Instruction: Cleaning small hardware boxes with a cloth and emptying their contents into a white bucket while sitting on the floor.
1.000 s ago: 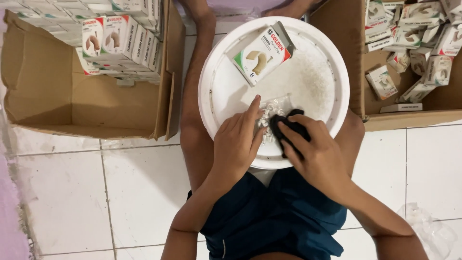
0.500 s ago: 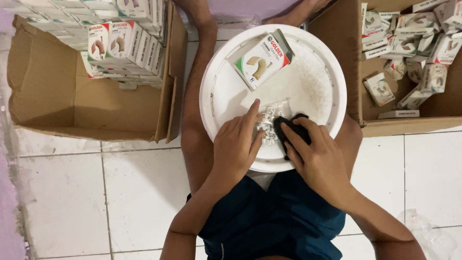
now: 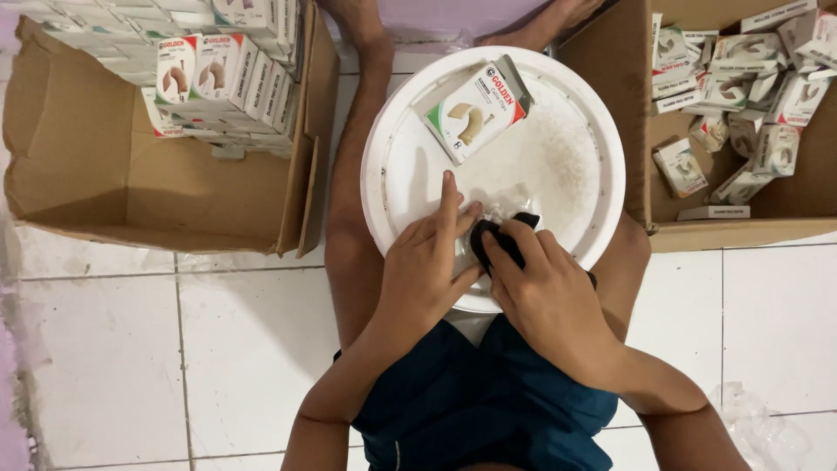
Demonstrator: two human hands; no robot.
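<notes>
I sit on the white tile floor (image 3: 218,349) with a big round white lid (image 3: 410,174) resting over my legs. My left hand (image 3: 427,266) lies on the lid near its close edge. Its fingers (image 3: 449,196) are stretched out flat and a bit apart, and they press down on a little clear plastic bag (image 3: 501,208). They do not close around anything.

My right hand (image 3: 545,292) is just beside the left one, and the two touch. Its fingers (image 3: 514,249) are curled tight around a small black thing (image 3: 499,234). Only a bit of the black thing shows, so I cannot tell what it is. It sits right by the clear bag, on the lid.

At the far side of the lid lies a small white box (image 3: 475,109) with a tan curved shape drawn on it. It is tilted and well apart from my hands.

On my left is an open brown carton (image 3: 131,183) with the same small boxes stacked neatly at its far end. On my right is another brown carton (image 3: 741,231), and the boxes in it lie in a messy heap.
</notes>
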